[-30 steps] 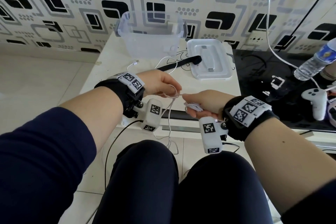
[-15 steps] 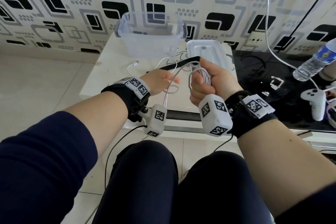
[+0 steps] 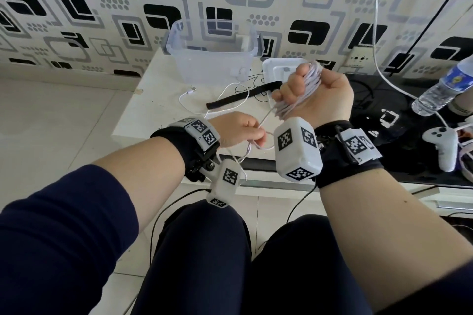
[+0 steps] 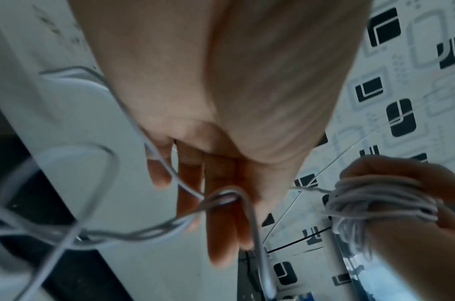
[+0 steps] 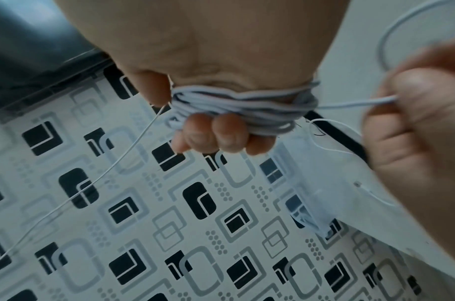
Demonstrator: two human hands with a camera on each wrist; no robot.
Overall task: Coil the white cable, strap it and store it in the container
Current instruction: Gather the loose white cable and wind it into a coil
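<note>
Head view: white cable (image 3: 304,92) thin, light, limp, likely springy; right hand (image 3: 313,96) clenched round coil, left hand (image 3: 236,130) pinching feed strand — grip across the wraps w/ fingers.

container (image 3: 212,64): top open, no lid on; reach from above free
bench (image 3: 153,100) front: strap (image 3: 238,97) + loose cable (image 3: 204,100) lie across path
lid (image 3: 279,69): just right of container

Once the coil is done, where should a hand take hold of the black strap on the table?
Probably the black strap is best pinched at its near-left end, coming from above. It lies flat and diagonal on the white table; that end lies free, while its far end sits by the container lid and right hand.
</note>
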